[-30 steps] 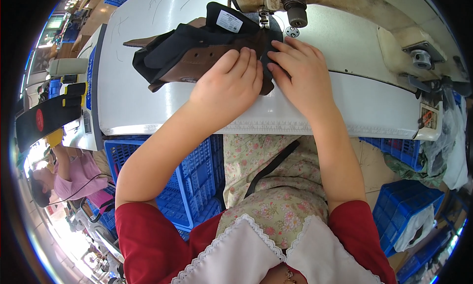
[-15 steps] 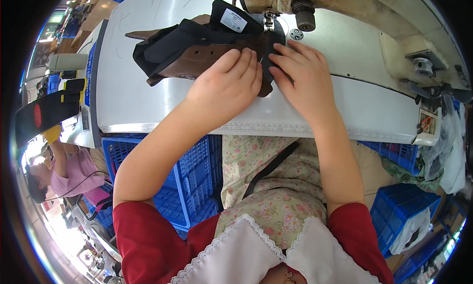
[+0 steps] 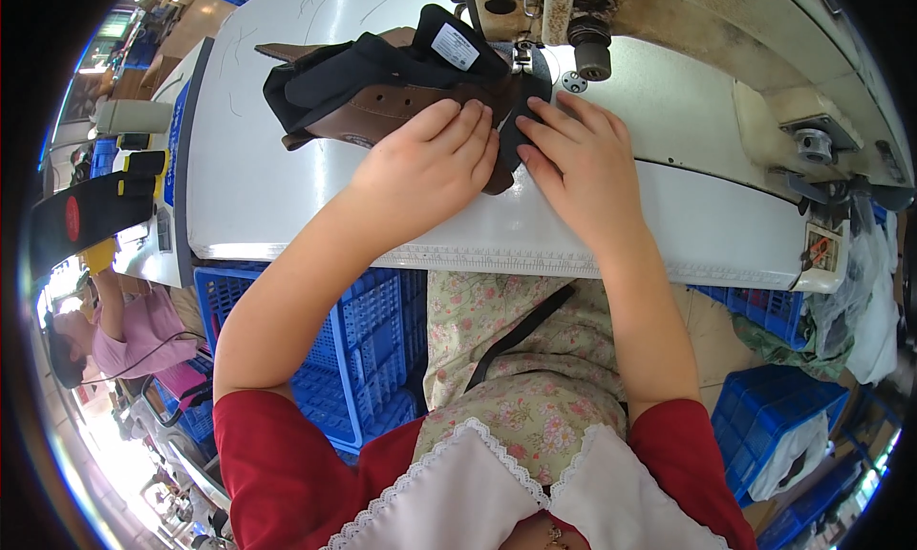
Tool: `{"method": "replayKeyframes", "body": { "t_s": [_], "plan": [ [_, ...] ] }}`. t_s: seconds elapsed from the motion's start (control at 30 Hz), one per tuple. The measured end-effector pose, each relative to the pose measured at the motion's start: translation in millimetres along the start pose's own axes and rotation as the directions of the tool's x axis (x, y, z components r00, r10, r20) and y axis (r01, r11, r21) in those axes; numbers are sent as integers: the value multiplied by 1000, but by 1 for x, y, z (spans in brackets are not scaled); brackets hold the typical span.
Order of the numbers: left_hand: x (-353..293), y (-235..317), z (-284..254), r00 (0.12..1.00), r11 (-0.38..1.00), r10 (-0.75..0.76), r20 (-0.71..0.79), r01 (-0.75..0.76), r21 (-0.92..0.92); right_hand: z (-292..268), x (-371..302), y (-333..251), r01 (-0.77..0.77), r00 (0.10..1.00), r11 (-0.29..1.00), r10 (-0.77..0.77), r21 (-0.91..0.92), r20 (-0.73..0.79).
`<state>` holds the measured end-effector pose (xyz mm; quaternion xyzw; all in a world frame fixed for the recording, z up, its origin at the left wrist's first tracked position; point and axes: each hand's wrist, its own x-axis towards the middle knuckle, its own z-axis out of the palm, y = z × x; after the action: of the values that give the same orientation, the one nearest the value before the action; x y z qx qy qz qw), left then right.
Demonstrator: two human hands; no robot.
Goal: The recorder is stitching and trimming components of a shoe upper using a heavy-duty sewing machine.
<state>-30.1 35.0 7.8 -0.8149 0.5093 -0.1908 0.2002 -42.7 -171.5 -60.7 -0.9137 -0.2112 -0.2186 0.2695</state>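
1. Fingers of our left hand are lying pressed together on the brown leather side of a limp brown-and-black shoe upper; its thumb is hiding, so we cannot tell whether it is pinching.
2. We are holding our right hand slightly spread, fingertips touching the flat dark-grey piece at the upper's right end.
3. We are keeping the upper on a smooth white table, its right end reaching the small silver metal presser foot of a beige sewing machine.
4. On its padded black tongue, a white rectangular label is facing us.
5. Beside our floral-patterned lap, a blue plastic lattice crate is standing.
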Motion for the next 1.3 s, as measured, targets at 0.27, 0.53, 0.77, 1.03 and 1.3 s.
{"method": "replayKeyframes", "body": {
  "t_s": [0.27,0.53,0.77,1.03,1.3],
  "plan": [
    [-1,-1,1,1000,1000,10,3,-10,-2,-2,1,-1,-4,1000,1000,4,3,10],
    [0,-3,2,1000,999,30,9,-30,-16,1,-2,0,6,1000,1000,-6,-13,-3],
    [2,-4,3,999,999,36,-34,-37,-31,3,-1,2,14,1000,998,-14,57,-3],
    [3,-3,0,999,999,42,32,-41,-19,2,-2,3,-4,1000,998,4,56,-1],
    [2,-3,-1,998,999,40,40,-39,-19,2,-3,2,5,1000,999,-6,48,13]
  ]
}}
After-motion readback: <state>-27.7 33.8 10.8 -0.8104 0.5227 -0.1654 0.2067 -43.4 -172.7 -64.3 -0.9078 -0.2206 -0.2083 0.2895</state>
